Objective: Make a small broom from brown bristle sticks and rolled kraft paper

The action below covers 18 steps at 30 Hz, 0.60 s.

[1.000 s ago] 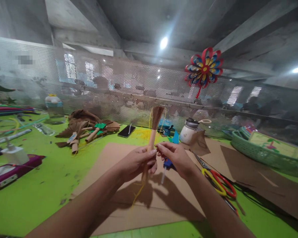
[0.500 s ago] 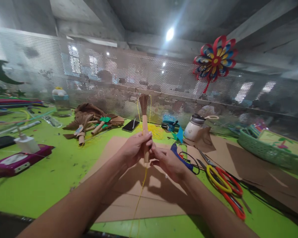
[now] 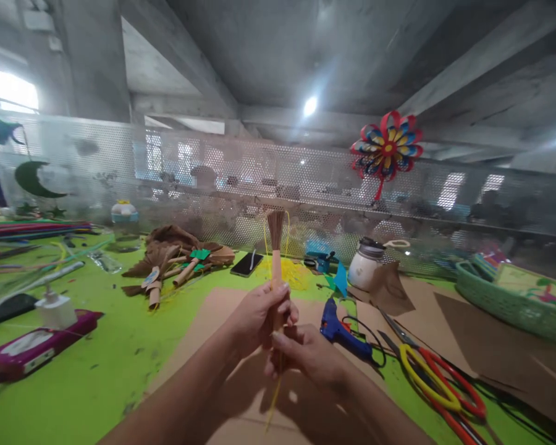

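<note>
A brown pleated paper fan (image 3: 276,232) with a rolled paper handle stands upright in front of me, its pleats folded together at the top. My left hand (image 3: 264,315) is closed around the handle. Below it, my right hand (image 3: 303,352) is closed at the handle's lower end, its thumb pressed on it. A yellow string (image 3: 273,405) loops up both sides of the pleats and hangs below my fingers. Part of the handle is hidden by both hands. Brown card sheets (image 3: 213,315) lie underneath.
At the right are a blue glue gun (image 3: 338,330), large scissors (image 3: 426,377), a white jar (image 3: 366,266) and a green basket (image 3: 505,303). Left are other brown paper fans (image 3: 169,266), a phone (image 3: 247,264) and a purple power strip (image 3: 41,346). A perforated screen (image 3: 241,167) stands behind.
The view has tilted up, so things sit lower. My right hand has moved to the handle's bottom, covering its end; the left hand still grips the handle.
</note>
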Available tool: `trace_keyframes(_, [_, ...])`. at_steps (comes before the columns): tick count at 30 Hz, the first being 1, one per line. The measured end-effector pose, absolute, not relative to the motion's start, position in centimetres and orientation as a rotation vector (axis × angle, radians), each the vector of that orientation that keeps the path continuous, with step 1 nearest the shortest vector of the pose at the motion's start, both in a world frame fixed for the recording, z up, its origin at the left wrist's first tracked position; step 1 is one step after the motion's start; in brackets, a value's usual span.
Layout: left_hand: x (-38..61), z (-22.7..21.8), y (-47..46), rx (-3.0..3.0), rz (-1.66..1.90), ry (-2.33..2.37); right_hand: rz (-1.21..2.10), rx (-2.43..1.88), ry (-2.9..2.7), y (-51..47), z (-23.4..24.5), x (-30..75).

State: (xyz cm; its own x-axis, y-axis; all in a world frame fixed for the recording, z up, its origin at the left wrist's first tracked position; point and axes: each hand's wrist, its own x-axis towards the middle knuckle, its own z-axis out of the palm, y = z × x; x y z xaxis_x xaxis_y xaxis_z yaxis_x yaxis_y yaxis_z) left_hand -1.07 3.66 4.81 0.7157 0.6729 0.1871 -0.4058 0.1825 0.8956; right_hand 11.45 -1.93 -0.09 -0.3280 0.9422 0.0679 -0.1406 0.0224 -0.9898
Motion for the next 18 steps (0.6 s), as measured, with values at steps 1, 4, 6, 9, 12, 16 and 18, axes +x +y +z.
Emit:
trace_keyframes(1, [-1.1,4.7,3.7,1.162,0.774,0.274,1.48,-0.887,-1.363,-1.8,-0.2,11.4])
trace_keyframes(4, [-1.0,4.6,3.9,1.156,0.786,0.282,1.459,-0.899,-1.366,-1.7,-0.5,11.2])
trace_keyframes(6, [-0.9,4.6,3.8,1.138,0.809,0.293,1.433,-0.914,-1.364,-1.5,-0.6,11.1])
trace_keyframes(9, [-0.6,4.8,3.4,1.1,0.858,0.314,1.388,-0.942,-1.365,-1.2,-0.8,10.9])
trace_keyframes(12, [-0.6,5.3,3.0,1.076,0.87,0.354,1.35,-0.975,-1.38,-1.1,-0.6,11.0])
trace_keyframes(16, [-0.8,5.9,2.8,1.063,0.827,0.404,1.308,-1.0,-1.385,-1.3,-0.1,11.3])
trace_keyframes(18, [-0.7,5.9,2.8,1.035,0.805,0.419,1.302,-0.989,-1.37,-1.4,0.1,11.5])
